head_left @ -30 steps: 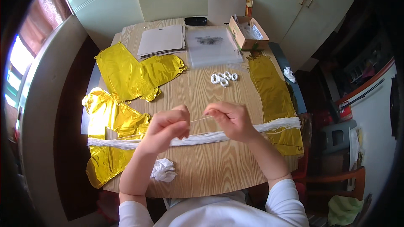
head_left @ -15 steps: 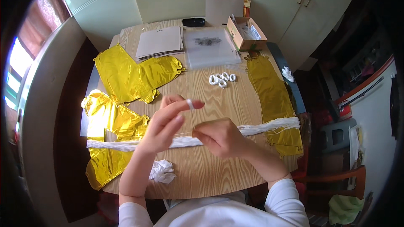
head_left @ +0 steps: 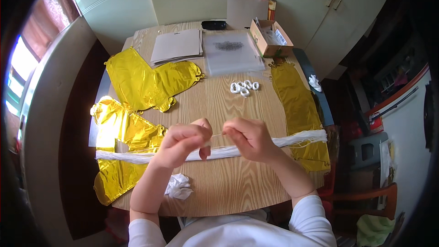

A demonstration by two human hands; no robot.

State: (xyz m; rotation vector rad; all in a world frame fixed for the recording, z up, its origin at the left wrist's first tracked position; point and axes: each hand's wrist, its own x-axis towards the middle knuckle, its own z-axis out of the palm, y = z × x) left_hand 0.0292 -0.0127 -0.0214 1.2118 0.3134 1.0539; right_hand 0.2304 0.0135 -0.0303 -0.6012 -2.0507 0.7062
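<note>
A long bundle of white string (head_left: 215, 153) lies across the table from left to right, beneath both hands. Just above it my left hand (head_left: 183, 142) is closed, fingers curled in and thumb pressed to the index finger. My right hand (head_left: 250, 139) pinches at its fingertips, facing the left. Between the two hands a thin, pale thread seems to run, held at both ends. Several small white coils (head_left: 244, 87) sit together on the table beyond my hands. Nearer me, by my left forearm, is a crumpled white tissue (head_left: 179, 186).
Shiny gold foil balloons, flat, cover the left side (head_left: 132, 80) and the right side (head_left: 297, 96). Farther back are grey card sheets (head_left: 177, 45), clear plastic bags (head_left: 233, 57), a black tray (head_left: 214, 25) and a cardboard box (head_left: 273, 41). A chair (head_left: 366, 194) stands at right.
My left index finger, stretched out with a white band round it, has curled in. My left hand has lowered and turned; my right hand has shifted slightly right and up.
</note>
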